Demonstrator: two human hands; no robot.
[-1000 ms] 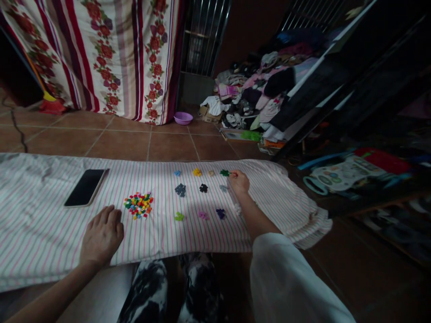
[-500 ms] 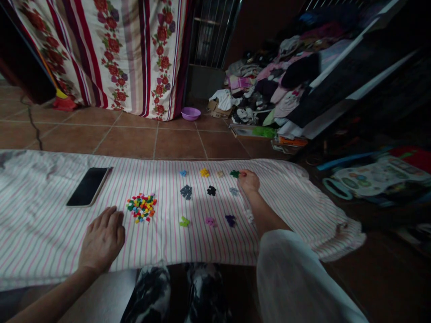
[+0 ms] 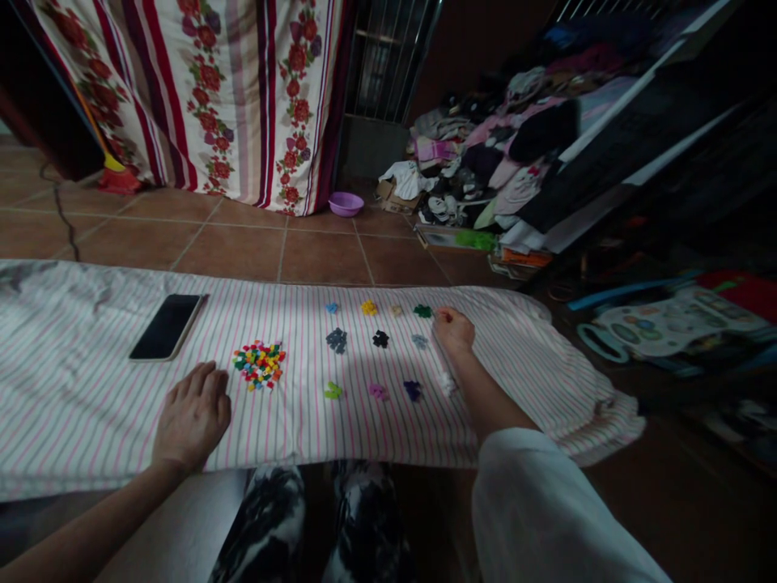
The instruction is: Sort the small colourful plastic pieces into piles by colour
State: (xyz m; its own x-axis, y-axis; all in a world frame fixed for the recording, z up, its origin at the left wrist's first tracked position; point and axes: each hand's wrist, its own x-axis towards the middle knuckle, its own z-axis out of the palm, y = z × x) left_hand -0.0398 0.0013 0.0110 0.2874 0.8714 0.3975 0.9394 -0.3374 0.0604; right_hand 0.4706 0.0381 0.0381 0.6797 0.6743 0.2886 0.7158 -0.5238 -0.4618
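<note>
My left hand rests palm down on the striped cloth, fingers lying flat, just left of a mixed pile of colourful small pieces. Just right of the dark green pile is my right hand, its fingers curled together; whatever they may hold is hidden. Small single-colour piles lie in rows: blue, yellow and beige at the back, dark grey, black and light grey in the middle, lime, pink, dark purple and white nearer me.
A phone lies on the cloth at the left. Beyond the cloth's far edge, a purple basin and a heap of clothes are on the tiled floor. A floral curtain hangs behind.
My right hand has drawn slightly right, off the dark green pile, and its fingers have curled in. The whole view has shifted a little; my left hand still rests on the cloth.
</note>
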